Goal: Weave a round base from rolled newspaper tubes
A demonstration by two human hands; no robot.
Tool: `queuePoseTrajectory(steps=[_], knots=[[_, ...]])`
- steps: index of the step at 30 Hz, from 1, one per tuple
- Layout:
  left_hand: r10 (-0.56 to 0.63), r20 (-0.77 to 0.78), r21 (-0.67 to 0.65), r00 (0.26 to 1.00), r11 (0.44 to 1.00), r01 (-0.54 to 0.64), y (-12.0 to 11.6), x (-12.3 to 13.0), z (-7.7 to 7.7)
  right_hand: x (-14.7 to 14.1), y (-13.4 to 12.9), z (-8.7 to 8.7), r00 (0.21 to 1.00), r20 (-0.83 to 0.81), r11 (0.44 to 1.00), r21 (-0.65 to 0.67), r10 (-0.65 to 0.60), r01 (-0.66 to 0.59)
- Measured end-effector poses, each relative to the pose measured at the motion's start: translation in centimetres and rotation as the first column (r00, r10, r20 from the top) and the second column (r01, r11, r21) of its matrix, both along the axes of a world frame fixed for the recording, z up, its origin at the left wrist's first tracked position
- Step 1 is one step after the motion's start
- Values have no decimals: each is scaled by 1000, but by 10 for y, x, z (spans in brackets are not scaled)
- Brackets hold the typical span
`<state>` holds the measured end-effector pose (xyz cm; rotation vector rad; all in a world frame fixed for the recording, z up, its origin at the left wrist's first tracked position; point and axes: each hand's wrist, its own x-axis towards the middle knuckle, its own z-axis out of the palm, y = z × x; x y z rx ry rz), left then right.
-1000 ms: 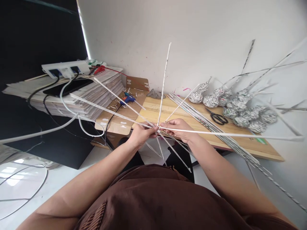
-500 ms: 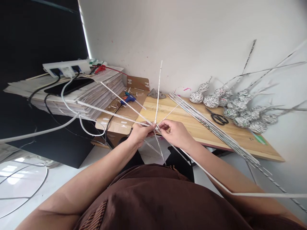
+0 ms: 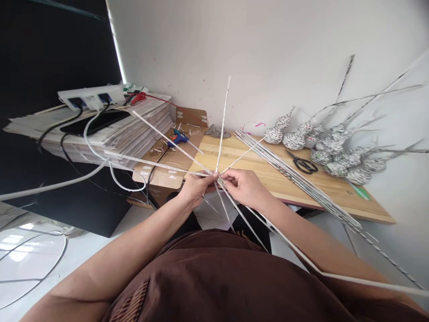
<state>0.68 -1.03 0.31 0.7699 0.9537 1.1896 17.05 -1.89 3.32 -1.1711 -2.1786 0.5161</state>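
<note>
- A star of thin white rolled-paper strands (image 3: 217, 165) is held at the near edge of the pale wooden table (image 3: 231, 151).
- The star's crossing is pinched by the left hand (image 3: 197, 185), thumb pressed to fingers.
- Just beside, strands are pinched by the right hand (image 3: 247, 187), fingers curled.
- The long bent white paper strand (image 3: 321, 273), stretched across the table a second ago, is now slanted below its near edge.

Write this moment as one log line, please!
left hand: pinching crossed paper sticks | right hand: pinching beside their crossing | scissors: on table | glue gun: on cardboard
</note>
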Motion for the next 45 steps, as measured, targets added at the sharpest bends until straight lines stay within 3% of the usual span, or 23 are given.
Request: queuePoseTrajectory(steps=[5,8,10,12,14,16,19,22,24,27,29,31,32,34,36,37,39,40,42,45], knots=[[-1,4,7,1000,1000,1,0,0,0,-1,0,2,1000,-14,1000,0,11,-11],[49,8,9,999,999,-49,2,1,-2,-2,0,-2,982,-184,970,-244,-39,-7],[101,13,26,995,995,-101,4,0,-3,1,2,-5,934,-333,875,-482,-127,-53],[144,20,43,989,988,-145,6,-2,-3,7,4,-10,865,-446,714,-681,-228,-163],[168,25,43,985,985,-169,7,-4,-2,16,6,-17,802,-513,543,-786,-306,-296],[161,24,34,987,986,-162,8,-6,-1,26,7,-26,762,-547,429,-815,-347,-389],[132,25,40,991,990,-133,8,-7,-1,37,4,-42,723,-578,352,-812,-378,-466],[157,24,44,987,986,-158,9,-7,-3,45,-5,-56,680,-593,326,-805,-431,-495],[199,24,33,980,979,-199,12,-7,-4,50,-12,-63,625,-620,345,-784,-474,-516],[243,42,17,969,970,-244,17,-8,-7,56,-23,-72,516,-682,423,-729,-518,-539],[261,65,11,963,965,-262,18,-7,-9,55,-28,-76,516,-699,468,-715,-495,-520],[272,92,3,958,962,-273,18,-4,-9,49,-29,-77,564,-692,522,-717,-451,-462],[276,105,-3,956,961,-277,16,-1,-8,45,-28,-77,589,-684,571,-712,-431,-409],[270,129,-14,954,963,-270,13,5,-6,35,-22,-76,629,-670,729,-645,-394,-229],[260,156,-20,953,965,-260,9,12,-3,25,-14,-72,706,-629,901,-433,-326,30],[255,172,-22,951,967,-255,8,15,-2,19,-11,-70,758,-585,950,-276,-288,148],[250,198,-25,948,968,-250,5,20,0,8,-7,-63,855,-472,972,-19,-214,233],[242,206,-25,948,970,-242,4,22,1,2,-6,-60,874,-450,974,38,-184,224],[206,221,-25,953,978,-206,2,26,1,-12,-5,-54,843,-517,985,-1,-148,172],[147,274,-24,951,989,-146,0,28,0,-29,-2,-49,659,-730,979,-196,-182,54]])
